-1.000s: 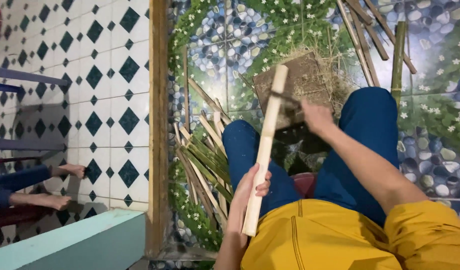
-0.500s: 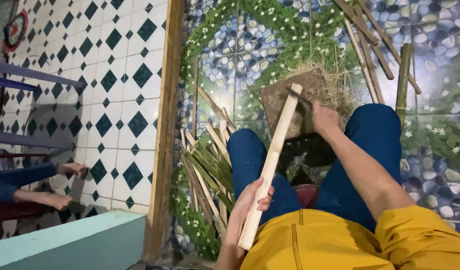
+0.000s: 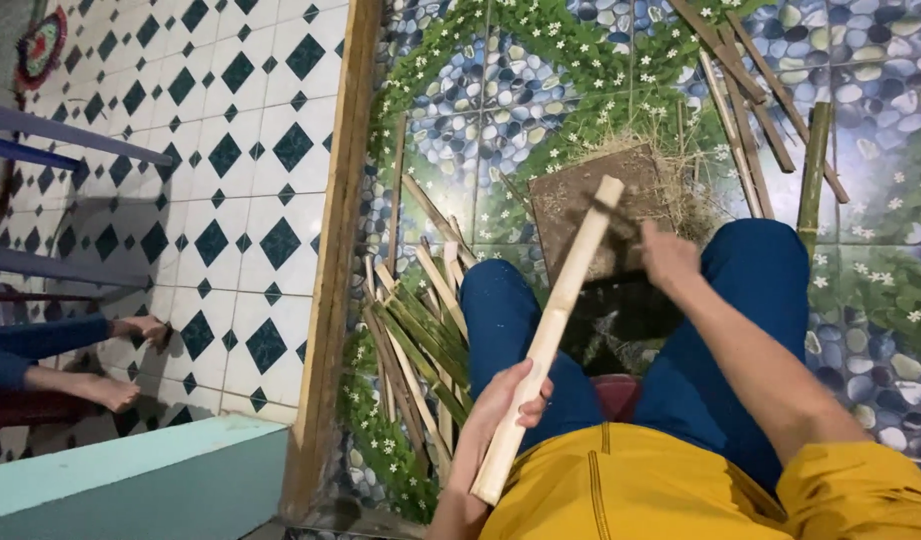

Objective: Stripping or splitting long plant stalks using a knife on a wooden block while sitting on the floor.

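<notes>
The left hand (image 3: 505,400) grips the bamboo (image 3: 550,335) near its lower end. The right hand (image 3: 668,255) closes on a blade (image 3: 612,215) at the upper end. The bamboo looks stiff and light; hold low, away from the blade.

White floor tiles (image 3: 180,200) with dark diamonds at nine o'clock; pebble-and-flower tiles (image 3: 500,90) at twelve; wooden strip (image 3: 335,250) between; perhaps bench legs (image 3: 60,135) far left.
</notes>
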